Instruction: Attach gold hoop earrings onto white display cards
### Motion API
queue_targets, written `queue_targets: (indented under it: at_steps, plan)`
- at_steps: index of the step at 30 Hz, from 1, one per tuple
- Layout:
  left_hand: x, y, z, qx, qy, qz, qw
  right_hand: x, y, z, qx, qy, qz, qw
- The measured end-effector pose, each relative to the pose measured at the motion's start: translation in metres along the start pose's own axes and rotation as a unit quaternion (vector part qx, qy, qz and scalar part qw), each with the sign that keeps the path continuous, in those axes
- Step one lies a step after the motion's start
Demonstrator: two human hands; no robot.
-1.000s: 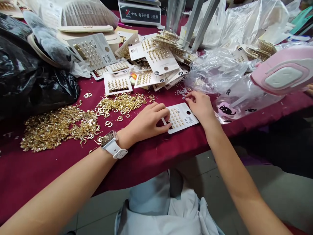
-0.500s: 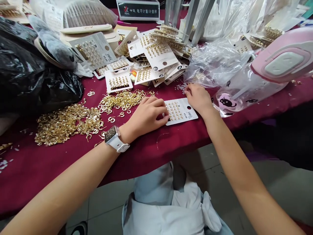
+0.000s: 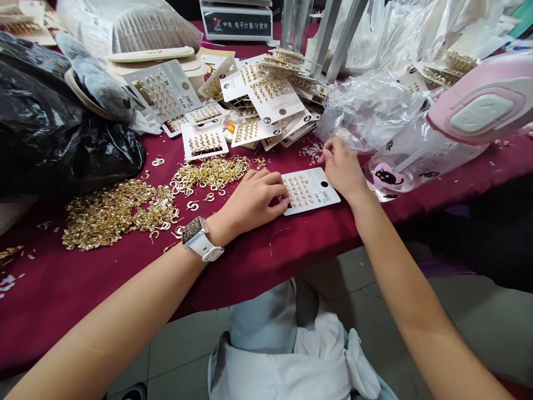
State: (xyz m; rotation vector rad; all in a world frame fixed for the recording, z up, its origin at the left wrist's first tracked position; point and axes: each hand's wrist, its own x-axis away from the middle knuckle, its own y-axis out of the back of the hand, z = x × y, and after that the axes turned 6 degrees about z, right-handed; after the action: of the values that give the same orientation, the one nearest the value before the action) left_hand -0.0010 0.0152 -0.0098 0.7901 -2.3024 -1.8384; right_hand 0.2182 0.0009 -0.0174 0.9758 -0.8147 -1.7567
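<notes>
A white earring card (image 3: pixel 313 190) with rows of small gold studs and a price label lies on the cloth. My left hand (image 3: pixel 260 197), with a watch on its wrist, is closed at the card's left end; thumb and curled fingers grip that edge. Beyond the card's upper right corner, my right hand (image 3: pixel 339 166) has its fingertips pinched together. Whatever they hold, if anything, is too small or hidden. Just left of those fingertips are tiny whitish pieces (image 3: pixel 311 151). Gold hoop earrings (image 3: pixel 210 175) lie in a pile behind my left hand.
A larger heap of gold pieces (image 3: pixel 114 214) spreads at left beside a black plastic bag (image 3: pixel 62 122). Filled earring cards (image 3: pixel 275 100) are stacked at the back, near clear plastic bags (image 3: pixel 370 111). A pink-lidded bottle (image 3: pixel 478 105) lies tilted at right. The red tablecloth (image 3: pixel 250 272) hangs over the front edge.
My right hand has drawn its fingertips together near the tiny whitish pieces and lifted slightly off the card's corner. My left hand stays at the card. The whole view has shifted slightly.
</notes>
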Motion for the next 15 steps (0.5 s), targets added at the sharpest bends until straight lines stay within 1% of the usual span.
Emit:
queue_targets:
  at_steps: [3, 6, 8, 12, 14, 15]
  plan:
    - [0.000, 0.000, 0.000, 0.009, 0.001, 0.000, 1.000, 0.004, 0.005, 0.003, -0.070, 0.019, -0.044, 0.996]
    - [-0.001, 0.001, 0.001, 0.020, 0.006, 0.007, 1.000, 0.007, 0.006, 0.004, -0.154, 0.018, -0.076, 0.985]
    - [-0.001, 0.001, 0.001, 0.023, 0.009, 0.011, 1.000, 0.009, 0.006, 0.005, -0.198, 0.014, -0.071, 0.977]
    - [-0.002, 0.000, 0.002, 0.024, 0.012, 0.012, 1.000, 0.014, 0.007, 0.008, -0.250, 0.021, -0.024, 0.968]
    - [-0.002, -0.001, 0.002, 0.025, 0.009, 0.010, 1.000, 0.018, 0.009, 0.012, -0.239, 0.051, -0.018, 0.969]
    - [-0.002, -0.001, 0.002, 0.024, 0.007, 0.009, 1.000, 0.020, 0.011, 0.014, -0.218, 0.081, -0.021, 0.972]
